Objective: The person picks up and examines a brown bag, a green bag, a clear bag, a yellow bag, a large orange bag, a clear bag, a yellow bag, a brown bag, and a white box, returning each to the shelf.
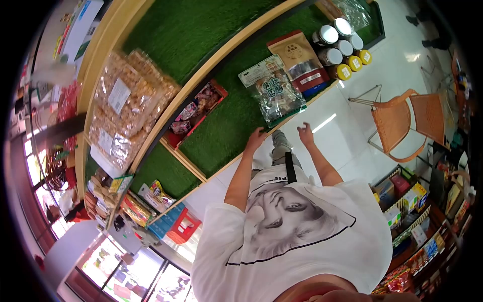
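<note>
My left hand [257, 137] reaches to the wooden front edge of the grass-lined shelf [221, 136]. Its fingertips rest just beside the lower corner of a clear bag of dark snacks with a white label [277, 95]. I cannot tell whether the fingers touch the bag. My right hand [305, 134] hovers over the white floor a little to the right, fingers spread, holding nothing. A brown pouch [299, 59] lies next to the clear bag. My white printed T-shirt [302, 226] fills the bottom of the view.
Jars with silver and yellow lids [342, 48] stand past the pouch. A red tray of packets [197, 111] and big clear snack bags [126, 100] sit to the left. An orange wicker chair [408, 121] and a goods rack [410, 221] stand on the right. Red and blue crates [176, 225] sit low on the left.
</note>
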A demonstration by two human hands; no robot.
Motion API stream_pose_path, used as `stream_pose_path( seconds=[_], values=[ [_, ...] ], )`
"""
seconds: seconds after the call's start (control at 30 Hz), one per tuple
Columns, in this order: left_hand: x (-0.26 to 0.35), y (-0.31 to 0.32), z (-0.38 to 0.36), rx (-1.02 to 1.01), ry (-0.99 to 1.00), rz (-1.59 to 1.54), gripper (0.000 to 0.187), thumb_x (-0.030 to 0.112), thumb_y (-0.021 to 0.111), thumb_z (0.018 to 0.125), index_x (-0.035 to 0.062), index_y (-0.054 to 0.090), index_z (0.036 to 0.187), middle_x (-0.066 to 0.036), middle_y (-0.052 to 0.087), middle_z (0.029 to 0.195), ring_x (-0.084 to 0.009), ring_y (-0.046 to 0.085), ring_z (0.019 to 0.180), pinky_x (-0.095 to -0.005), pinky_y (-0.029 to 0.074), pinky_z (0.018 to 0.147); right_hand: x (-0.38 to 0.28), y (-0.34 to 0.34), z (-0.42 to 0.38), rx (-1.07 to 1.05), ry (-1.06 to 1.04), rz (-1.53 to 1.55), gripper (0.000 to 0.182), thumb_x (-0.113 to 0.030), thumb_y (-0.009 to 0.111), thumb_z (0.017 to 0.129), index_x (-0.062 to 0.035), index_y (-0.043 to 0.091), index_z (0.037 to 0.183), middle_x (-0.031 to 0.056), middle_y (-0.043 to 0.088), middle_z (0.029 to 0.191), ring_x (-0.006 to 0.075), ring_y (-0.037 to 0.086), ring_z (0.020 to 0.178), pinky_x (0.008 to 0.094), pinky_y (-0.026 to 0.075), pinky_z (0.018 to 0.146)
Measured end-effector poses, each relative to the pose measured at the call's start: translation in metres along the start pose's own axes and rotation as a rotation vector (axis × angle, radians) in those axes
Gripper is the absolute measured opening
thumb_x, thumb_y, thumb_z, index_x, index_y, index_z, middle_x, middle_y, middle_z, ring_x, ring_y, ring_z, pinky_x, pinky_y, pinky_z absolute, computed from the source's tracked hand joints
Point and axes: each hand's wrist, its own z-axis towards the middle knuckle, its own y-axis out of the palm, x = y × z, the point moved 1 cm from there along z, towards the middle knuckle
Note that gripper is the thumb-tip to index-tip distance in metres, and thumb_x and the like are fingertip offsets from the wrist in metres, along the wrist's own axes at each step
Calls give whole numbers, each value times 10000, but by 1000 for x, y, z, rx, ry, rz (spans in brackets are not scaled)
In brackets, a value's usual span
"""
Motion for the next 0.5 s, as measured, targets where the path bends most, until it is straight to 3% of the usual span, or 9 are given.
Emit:
stream_pose_path(
  seconds=[0.07, 0.17, 0.27, 0.3, 0.37, 0.4, 0.43, 0.5],
  values=[
    [-28, -4, -21, 59, 57, 118, 481, 287, 592, 877, 77, 490, 1297, -128, 653, 977, -179, 616, 873, -318, 494, 749, 36, 22, -6, -284, 150, 175, 434, -264, 648, 823, -35, 528, 1170, 134, 661, 805, 256, 647, 684, 358, 532, 610],
    [-67, -21, -59, 155, 68, 146, 443, 270, 582, 880, 74, 516, 1271, -126, 660, 969, -168, 614, 864, -311, 495, 756, 17, 19, -28, -674, 237, -22, 354, -277, 649, 805, -46, 585, 1066, 110, 655, 777, 193, 629, 611, 315, 521, 536],
    [-126, -39, -91, 275, 73, -56, 418, 230, 577, 879, 85, 516, 1267, -107, 662, 974, -172, 614, 858, -307, 497, 758, 62, 55, -4, -766, -174, -467, 308, -279, 647, 797, -41, 604, 987, 106, 654, 756, 199, 626, 586, 321, 515, 522],
    [-161, -38, -97, 355, 104, -157, 409, 216, 575, 879, 85, 518, 1262, -102, 664, 972, -172, 615, 849, -304, 498, 754, 64, 61, 0, -742, -366, -459, 252, -253, 644, 792, -46, 609, 932, 100, 649, 749, 190, 620, 602, 316, 512, 525],
    [-195, -47, -145, 520, 66, -299, 384, 160, 567, 867, 90, 522, 1243, -120, 665, 949, -199, 630, 829, -302, 503, 731, 66, 80, 13, -783, -198, -287, 208, -263, 638, 798, -87, 598, 902, 69, 629, 737, 160, 591, 598, 307, 484, 496],
    [-209, -49, -170, 599, 64, -102, 379, 164, 566, 857, 92, 531, 1228, -155, 663, 938, -253, 642, 846, -339, 508, 742, 45, 82, 9, -836, -62, -174, 197, -282, 635, 805, -112, 592, 894, 57, 619, 747, 142, 576, 591, 300, 457, 463],
    [-208, -52, -205, 618, -35, -292, 367, 181, 571, 852, 93, 546, 1207, -181, 657, 927, -308, 640, 876, -378, 509, 760, 13, 86, -4, -763, -52, -355, 188, -284, 617, 827, -135, 581, 935, 57, 622, 779, 143, 580, 597, 303, 436, 440],
    [-248, -43, -245, 805, 12, -338, 333, 194, 572, 847, 96, 582, 1165, -203, 663, 969, -359, 629, 937, -396, 500, 820, -35, 97, -36, -732, -28, -359, 202, -287, 591, 847, -150, 570, 995, 59, 626, 788, 158, 593, 606, 310, 459, 465]
  ],
)
